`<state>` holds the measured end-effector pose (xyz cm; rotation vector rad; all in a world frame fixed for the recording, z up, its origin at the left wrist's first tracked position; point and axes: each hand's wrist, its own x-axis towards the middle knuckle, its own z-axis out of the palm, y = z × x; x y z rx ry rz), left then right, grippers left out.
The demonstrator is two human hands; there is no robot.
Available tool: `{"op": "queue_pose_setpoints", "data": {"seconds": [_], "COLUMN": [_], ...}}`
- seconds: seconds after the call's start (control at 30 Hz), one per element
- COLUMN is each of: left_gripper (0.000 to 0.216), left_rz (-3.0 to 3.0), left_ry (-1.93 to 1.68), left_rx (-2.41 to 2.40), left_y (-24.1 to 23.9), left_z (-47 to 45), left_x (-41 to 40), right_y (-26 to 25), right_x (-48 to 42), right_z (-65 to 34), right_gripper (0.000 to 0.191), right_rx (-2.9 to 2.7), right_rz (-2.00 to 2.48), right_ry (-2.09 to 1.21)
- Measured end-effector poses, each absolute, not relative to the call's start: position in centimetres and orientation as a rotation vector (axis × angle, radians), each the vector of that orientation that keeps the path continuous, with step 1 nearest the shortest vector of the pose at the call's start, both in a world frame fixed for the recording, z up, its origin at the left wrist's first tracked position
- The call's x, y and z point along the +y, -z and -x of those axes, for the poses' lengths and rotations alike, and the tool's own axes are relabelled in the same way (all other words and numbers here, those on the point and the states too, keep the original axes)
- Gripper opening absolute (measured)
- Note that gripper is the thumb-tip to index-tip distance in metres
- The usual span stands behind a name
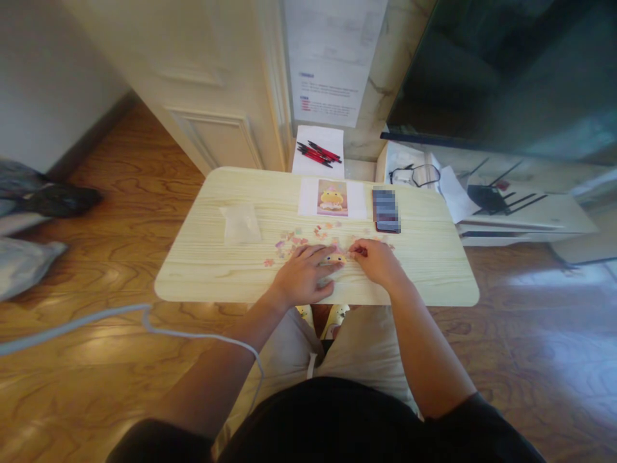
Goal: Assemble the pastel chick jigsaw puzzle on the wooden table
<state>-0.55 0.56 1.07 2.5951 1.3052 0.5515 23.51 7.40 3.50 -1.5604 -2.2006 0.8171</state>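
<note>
A partly joined jigsaw puzzle (335, 258) with a yellow face lies near the table's front edge. My left hand (304, 273) rests over its left side, fingers spread and flat, covering part of it. At the puzzle's right edge, my right hand (376, 258) is closed in a pinch on what looks like a small jigsaw piece, mostly hidden by the fingertips. Loose jigsaw pieces (289, 241) in pink, orange and purple are scattered behind and left of my hands. Beyond them lies a printed picture (332, 198) of a yellow character.
A phone (386, 211) lies right of the picture, a translucent bag (241, 224) at the left of the pale wooden table (434, 276). Behind the table, several red and black pens (319, 154) rest on white paper. A white cable (202, 334) crosses over my left forearm.
</note>
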Motion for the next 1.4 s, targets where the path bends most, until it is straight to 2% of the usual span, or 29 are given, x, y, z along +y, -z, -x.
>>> {"op": "queue_pose_setpoints", "data": {"seconds": [0.1,0.2,0.33,0.7,1.4], "left_gripper": [0.048,0.038,0.027,0.015,0.014], "left_rz": [-2.560,-2.525,-2.573,-2.609,-2.623], "left_ry": [-0.641,-0.720,-0.731,-0.779,-0.843], "left_rx": [1.338,1.375,1.289,1.175,1.133], "left_y": [-1.1,-1.0,-0.8,-0.8,-0.5], "left_z": [0.6,0.8,1.0,1.2,1.3], "left_x": [0.5,0.3,0.1,-0.1,-0.3], "right_y": [-3.6,-3.8,-3.8,-3.6,-2.8], "right_x": [7.4,7.4,7.7,8.0,7.0], "right_z": [-23.6,-23.7,-23.9,-23.9,-23.7], "right_gripper": [0.016,0.017,0.018,0.024,0.020], "right_rx": [-2.205,-2.236,-2.260,-2.152,-2.068], "right_rz": [1.590,1.594,1.559,1.484,1.457], "right_ry": [-0.807,-0.780,-0.728,-0.695,-0.718]}}
